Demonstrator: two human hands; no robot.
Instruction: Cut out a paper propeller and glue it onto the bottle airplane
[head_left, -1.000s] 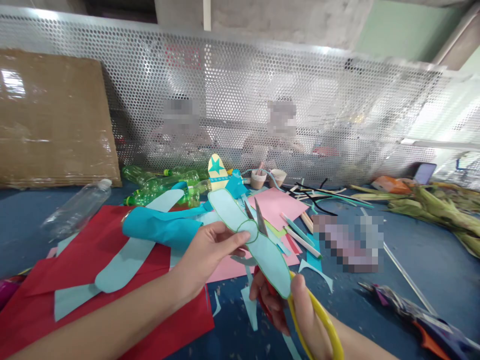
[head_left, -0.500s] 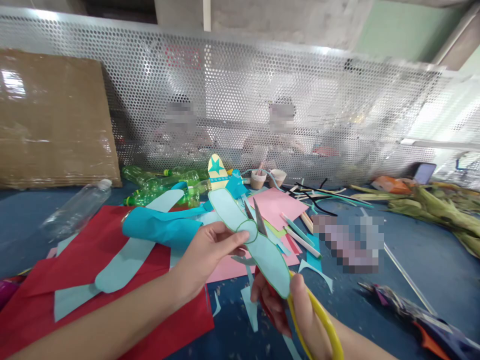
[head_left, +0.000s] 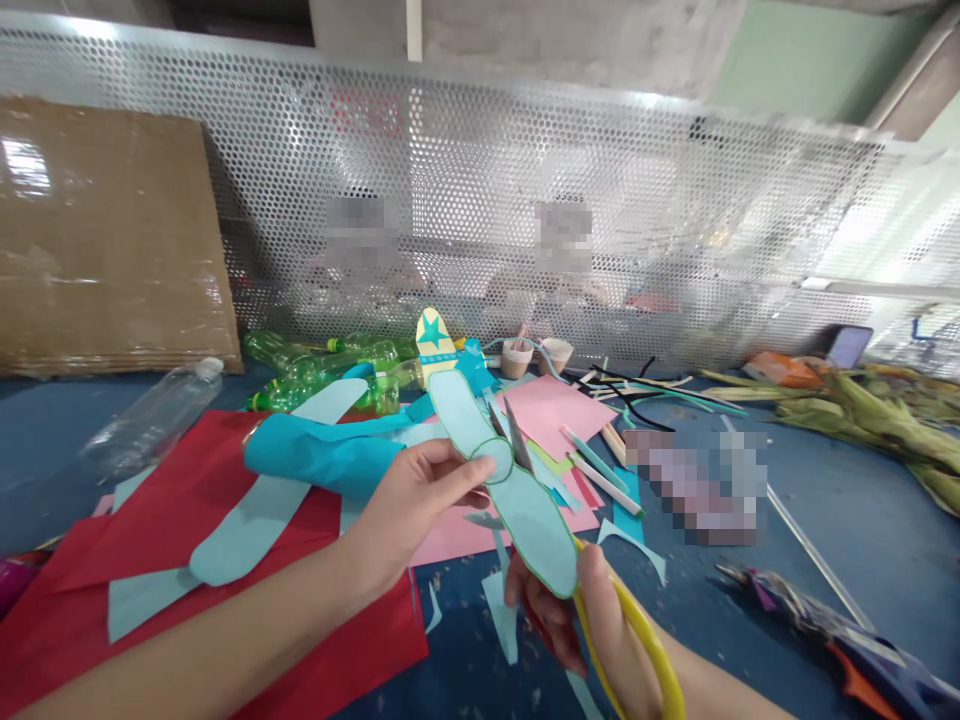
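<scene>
Between thumb and fingers, my left hand (head_left: 431, 495) pinches a light blue paper propeller (head_left: 532, 525) at its round middle. The cutout has two rounded blades with a darker outline. My right hand (head_left: 600, 620) is closed round the yellow and red handles of scissors (head_left: 634, 640). The parted scissor blades rise behind the propeller, near its middle notch, and the cutout hides part of them. To the left lies a paper plane (head_left: 322, 455) with a bright blue wrapped body and pale blue wings, resting on red paper (head_left: 360, 640).
Green plastic bottles (head_left: 360, 365) and a clear bottle (head_left: 154, 420) lie at the back left. Pink paper (head_left: 559, 410), straws and pale blue scraps (head_left: 501, 620) cover the middle. A glue gun (head_left: 840, 640) lies at the right. Behind stand two cups (head_left: 517, 357) and a perforated metal panel (head_left: 480, 200).
My left hand has turned the paper propeller slightly, its upper blade swinging to the right and its lower blade a little left. The scissors stay nearly in place with their blades parted.
</scene>
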